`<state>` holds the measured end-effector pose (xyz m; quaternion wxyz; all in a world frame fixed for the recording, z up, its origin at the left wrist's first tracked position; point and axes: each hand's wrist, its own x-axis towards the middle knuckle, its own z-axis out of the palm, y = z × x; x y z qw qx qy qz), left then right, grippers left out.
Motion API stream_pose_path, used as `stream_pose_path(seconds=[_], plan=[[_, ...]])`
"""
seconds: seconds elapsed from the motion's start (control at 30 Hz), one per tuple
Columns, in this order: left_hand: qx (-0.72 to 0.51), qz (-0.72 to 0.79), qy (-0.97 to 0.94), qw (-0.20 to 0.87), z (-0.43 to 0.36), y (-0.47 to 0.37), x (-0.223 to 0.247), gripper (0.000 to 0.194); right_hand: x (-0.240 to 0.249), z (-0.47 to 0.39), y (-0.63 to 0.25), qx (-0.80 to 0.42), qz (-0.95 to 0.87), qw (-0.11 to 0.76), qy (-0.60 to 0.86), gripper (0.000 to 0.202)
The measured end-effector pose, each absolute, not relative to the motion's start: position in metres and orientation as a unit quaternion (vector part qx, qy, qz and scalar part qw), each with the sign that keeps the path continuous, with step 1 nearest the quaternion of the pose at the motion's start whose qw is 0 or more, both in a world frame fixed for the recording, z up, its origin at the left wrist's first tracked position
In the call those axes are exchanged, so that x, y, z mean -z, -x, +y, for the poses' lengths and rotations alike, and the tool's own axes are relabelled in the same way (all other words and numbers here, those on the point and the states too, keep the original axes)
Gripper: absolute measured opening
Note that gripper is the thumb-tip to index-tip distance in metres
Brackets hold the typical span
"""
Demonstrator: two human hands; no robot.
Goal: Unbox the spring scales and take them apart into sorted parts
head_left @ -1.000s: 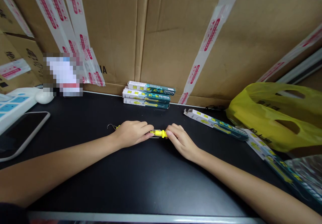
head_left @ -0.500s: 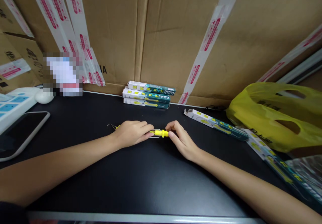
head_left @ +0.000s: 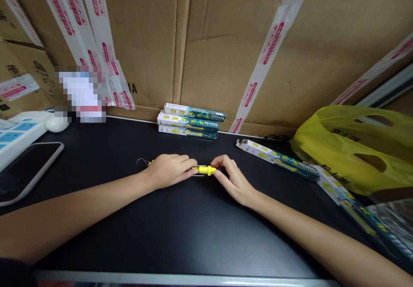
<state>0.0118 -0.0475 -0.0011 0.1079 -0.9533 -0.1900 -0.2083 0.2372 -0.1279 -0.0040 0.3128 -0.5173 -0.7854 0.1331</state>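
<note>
Located mid-bench, lying lengthwise from left to right between both hands: one yellow spring scale [head_left: 203, 170]. Not possible to tell whether resting on the surface or held just above. At its left extremity, a bent wire hook [head_left: 141, 161], clear of the fingers; at the exposed middle, a thin wire frame [head_left: 200, 175] alongside the yellow barrel.

Handling, as judged: light, stiff in the barrel, smooth and perhaps slightly slippery; weakest at the thin wire, with some risk of bending. Best taken by the barrel or the yellow end; not by hook or frame.

Grip of the left hand [head_left: 169, 171]: closed over the barrel, palm down, with most of the length concealed. Grip of the right hand [head_left: 234, 179]: pinched, thumb and forefinger on the yellow right end, remaining fingers curled.

Beyond, against the cardboard wall [head_left: 145, 54]: a small stack of spring scale cartons [head_left: 189, 125], printed with matching yellow scales. To the right, an open-flapped carton [head_left: 277, 158], near a further carton [head_left: 364, 211] and a yellow plastic bag [head_left: 351, 149]. To the far left, a phone [head_left: 29, 171] beside a white power strip [head_left: 19, 134]. Beneath: black bench [head_left: 206, 239], edged in metal.
</note>
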Motion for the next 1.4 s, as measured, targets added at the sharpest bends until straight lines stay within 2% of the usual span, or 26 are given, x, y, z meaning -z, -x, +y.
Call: stream_pose_path(seconds=[0.13,0.2,0.27,0.4,0.43,0.53,0.67,0.73,0.83,0.93,1.0,1.13,1.2,1.3,1.4], plan=[[0.203,-0.194,0.953,0.113,-0.0472,-0.0118,0.0018,0.036,0.0005,-0.1258,-0.2359,-0.118,-0.803,0.256,0.525,0.027],[0.203,-0.195,0.953,0.112,-0.0470,-0.0118,0.0023,0.035,0.0011,-0.1261,-0.2357,-0.114,-0.807,0.261,0.518,0.021],[0.203,-0.196,0.953,0.108,-0.0469,-0.0118,0.0024,0.035,0.0028,-0.1271,-0.2359,-0.110,-0.801,0.284,0.515,0.004],[0.204,-0.193,0.954,0.108,-0.0470,-0.0120,0.0017,0.036,0.0049,-0.1284,-0.2363,-0.112,-0.797,0.309,0.506,0.029],[0.204,-0.193,0.953,0.109,-0.0470,-0.0120,0.0016,0.036,0.0046,-0.1282,-0.2363,-0.114,-0.795,0.310,0.509,0.028],[0.204,-0.193,0.953,0.111,-0.0469,-0.0121,0.0019,0.035,0.0022,-0.1266,-0.2359,-0.116,-0.788,0.295,0.527,0.010],[0.210,-0.190,0.952,0.113,-0.0468,-0.0120,0.0027,0.035,0.0003,-0.1251,-0.2359,-0.111,-0.804,0.251,0.528,0.032],[0.210,-0.190,0.953,0.110,-0.0469,-0.0119,0.0027,0.035,0.0010,-0.1257,-0.2362,-0.113,-0.804,0.256,0.524,0.028],[0.206,-0.192,0.954,0.106,-0.0469,-0.0120,0.0023,0.036,0.0028,-0.1276,-0.2367,-0.126,-0.796,0.285,0.518,0.008],[0.207,-0.191,0.954,0.103,-0.0466,-0.0121,0.0023,0.036,0.0034,-0.1282,-0.2369,-0.137,-0.792,0.299,0.514,0.013],[0.210,-0.189,0.954,0.102,-0.0464,-0.0122,0.0025,0.035,0.0025,-0.1274,-0.2367,-0.132,-0.789,0.293,0.525,0.010],[0.210,-0.189,0.954,0.105,-0.0464,-0.0122,0.0028,0.034,0.0012,-0.1254,-0.2362,-0.124,-0.798,0.258,0.531,0.031],[0.208,-0.192,0.954,0.104,-0.0466,-0.0121,0.0026,0.033,0.0021,-0.1255,-0.2362,-0.126,-0.797,0.263,0.528,0.028],[0.203,-0.197,0.954,0.101,-0.0471,-0.0120,0.0021,0.034,0.0045,-0.1267,-0.2365,-0.147,-0.789,0.295,0.519,0.011],[0.204,-0.196,0.954,0.101,-0.0473,-0.0121,0.0015,0.034,0.0048,-0.1271,-0.2366,-0.162,-0.783,0.303,0.519,0.020]])
